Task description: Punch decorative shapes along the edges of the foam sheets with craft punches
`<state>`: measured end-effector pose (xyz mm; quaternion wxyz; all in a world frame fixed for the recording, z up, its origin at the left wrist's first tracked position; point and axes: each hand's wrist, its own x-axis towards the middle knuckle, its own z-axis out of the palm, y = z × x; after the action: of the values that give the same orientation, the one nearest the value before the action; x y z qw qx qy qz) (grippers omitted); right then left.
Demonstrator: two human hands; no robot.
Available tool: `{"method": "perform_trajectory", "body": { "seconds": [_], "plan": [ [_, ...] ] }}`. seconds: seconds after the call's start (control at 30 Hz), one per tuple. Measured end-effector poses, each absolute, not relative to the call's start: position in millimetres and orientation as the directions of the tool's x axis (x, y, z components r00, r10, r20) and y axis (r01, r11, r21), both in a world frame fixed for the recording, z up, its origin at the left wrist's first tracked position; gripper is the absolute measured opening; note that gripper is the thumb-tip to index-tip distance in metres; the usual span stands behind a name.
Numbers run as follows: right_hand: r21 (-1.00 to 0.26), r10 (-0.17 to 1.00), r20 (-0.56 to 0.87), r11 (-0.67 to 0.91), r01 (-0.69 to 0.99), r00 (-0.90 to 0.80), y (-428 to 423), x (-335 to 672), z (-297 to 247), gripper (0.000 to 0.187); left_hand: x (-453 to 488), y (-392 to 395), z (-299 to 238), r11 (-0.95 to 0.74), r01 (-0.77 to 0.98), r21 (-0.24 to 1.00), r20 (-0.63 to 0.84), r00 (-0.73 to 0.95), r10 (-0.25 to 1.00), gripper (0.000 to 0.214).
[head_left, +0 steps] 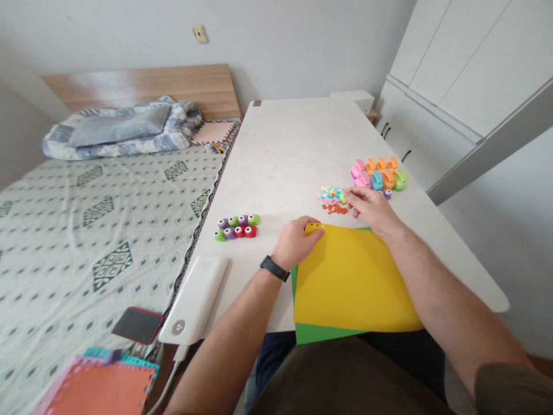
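My left hand (300,242), with a dark band on its wrist, grips the top left corner of a yellow sheet (352,282). A few small punched holes show along that corner. Under the yellow sheet lies a green sheet (324,332), showing at the left, bottom and top edges. Fingers pinched together, my right hand (371,207) is at the right side of a pile of small colourful paper cutouts (332,202). Something small and bright green shows at its fingertips; its kind is unclear. Behind this hand stand several pink, orange, blue and green craft punches (375,173).
Several small purple, green and red craft punches (237,227) stand on the white table (298,150) at left. A white power bank (196,300) with a cable lies by the left edge. Punched coloured sheets (106,386) and a dark tablet (138,324) rest on the bed.
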<state>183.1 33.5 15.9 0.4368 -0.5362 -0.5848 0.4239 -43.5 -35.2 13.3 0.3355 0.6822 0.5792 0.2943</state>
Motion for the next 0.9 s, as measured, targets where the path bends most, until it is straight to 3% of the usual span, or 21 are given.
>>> {"method": "perform_trajectory", "body": {
  "seconds": [0.23,0.4,0.5,0.6,0.73,0.9],
  "plan": [
    [-0.982,0.976,0.146,0.123,0.142,0.162,48.3,216.1,27.3,0.040,-43.7,-34.4,12.1,-0.098,0.587,0.804,0.003,0.160,0.987,0.025],
    [-0.898,0.925,0.223,0.072,0.435,0.308,57.6,273.4,27.9,0.042,-43.4,-34.7,11.6,-0.101,0.584,0.805,0.007,0.162,0.987,0.024],
    [-0.759,0.875,0.277,-0.053,0.649,0.396,63.9,314.2,16.4,0.042,-43.5,-34.5,11.6,-0.099,0.583,0.806,0.006,0.160,0.987,0.023],
    [-0.610,0.896,0.246,-0.154,0.777,0.370,68.5,342.1,0.9,0.043,-43.7,-34.0,11.3,-0.103,0.581,0.807,0.005,0.167,0.986,0.024],
    [-0.497,0.931,0.190,-0.182,0.849,0.310,71.5,349.4,-16.5,0.046,-43.7,-33.6,10.2,-0.104,0.579,0.809,0.006,0.169,0.986,0.024],
    [-0.483,0.949,0.177,-0.146,0.863,0.259,74.5,338.3,-25.2,0.046,-44.1,-33.6,9.6,-0.113,0.574,0.811,0.014,0.174,0.985,0.023]
  ]
}}
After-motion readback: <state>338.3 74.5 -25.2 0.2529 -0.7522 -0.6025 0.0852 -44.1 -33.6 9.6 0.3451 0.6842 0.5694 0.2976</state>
